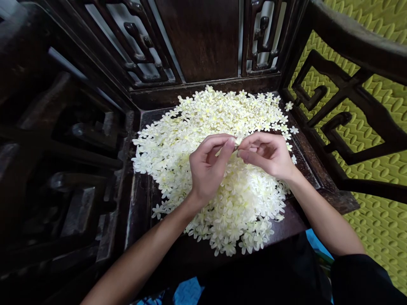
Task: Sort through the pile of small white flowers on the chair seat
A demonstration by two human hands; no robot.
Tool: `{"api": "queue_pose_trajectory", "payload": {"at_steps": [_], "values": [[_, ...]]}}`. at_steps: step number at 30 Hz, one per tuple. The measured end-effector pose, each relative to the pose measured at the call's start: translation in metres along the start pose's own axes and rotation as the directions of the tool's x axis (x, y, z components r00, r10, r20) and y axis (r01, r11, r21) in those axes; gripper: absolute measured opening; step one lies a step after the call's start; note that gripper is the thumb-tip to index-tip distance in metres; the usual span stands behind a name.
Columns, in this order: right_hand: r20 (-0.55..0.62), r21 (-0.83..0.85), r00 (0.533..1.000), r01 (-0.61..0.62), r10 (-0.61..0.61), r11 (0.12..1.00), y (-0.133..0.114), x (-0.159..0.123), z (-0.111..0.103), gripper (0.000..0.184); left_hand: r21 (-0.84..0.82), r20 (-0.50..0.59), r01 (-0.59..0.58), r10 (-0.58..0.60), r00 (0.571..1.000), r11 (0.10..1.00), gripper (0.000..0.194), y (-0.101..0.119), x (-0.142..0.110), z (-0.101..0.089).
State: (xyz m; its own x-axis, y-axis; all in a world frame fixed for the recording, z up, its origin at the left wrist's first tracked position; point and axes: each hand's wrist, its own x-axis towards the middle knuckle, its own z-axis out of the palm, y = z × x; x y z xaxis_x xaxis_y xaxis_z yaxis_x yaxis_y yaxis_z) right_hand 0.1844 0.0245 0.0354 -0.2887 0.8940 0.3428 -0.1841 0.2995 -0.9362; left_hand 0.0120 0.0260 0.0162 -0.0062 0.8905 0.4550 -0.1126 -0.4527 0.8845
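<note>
A broad heap of small pale-yellow and white artificial-looking flowers [178,140] covers much of the dark wooden seat [292,220]. Above the middle of this heap, my left hand [210,167] is closed in a pinch, with a small pale flower [238,142] at its fingertips. My right hand [269,154] meets it from the right, thumb and fingers pinched together close to the same flower. What sits between the right fingertips is too small and hidden to make out. Both palms and forearms are over the flowers.
A dark carved wooden backrest [203,42] rises behind the seat. An openwork armrest [346,97] stands at the right, with a yellow-green textured mat [378,228] beyond it. Dark carved woodwork [85,169] lies at the left. A few loose flowers [288,106] lie along the seat's right edge.
</note>
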Motion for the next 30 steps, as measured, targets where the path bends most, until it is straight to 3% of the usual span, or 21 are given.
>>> {"api": "queue_pose_trajectory", "payload": {"at_steps": [11,30], "values": [[-0.08,-0.016,0.997,-0.017,0.016,1.0,0.0012,0.0019,0.0006,0.012,0.066,0.031,-0.16,0.158,0.987,0.985,0.01,0.0044,0.0033,0.001],[-0.061,-0.026,0.998,-0.005,0.003,1.0,-0.0007,0.0028,0.0,0.014,0.106,0.037,-0.17,0.167,0.985,0.98,0.011,0.0041,0.0032,0.0008]]}}
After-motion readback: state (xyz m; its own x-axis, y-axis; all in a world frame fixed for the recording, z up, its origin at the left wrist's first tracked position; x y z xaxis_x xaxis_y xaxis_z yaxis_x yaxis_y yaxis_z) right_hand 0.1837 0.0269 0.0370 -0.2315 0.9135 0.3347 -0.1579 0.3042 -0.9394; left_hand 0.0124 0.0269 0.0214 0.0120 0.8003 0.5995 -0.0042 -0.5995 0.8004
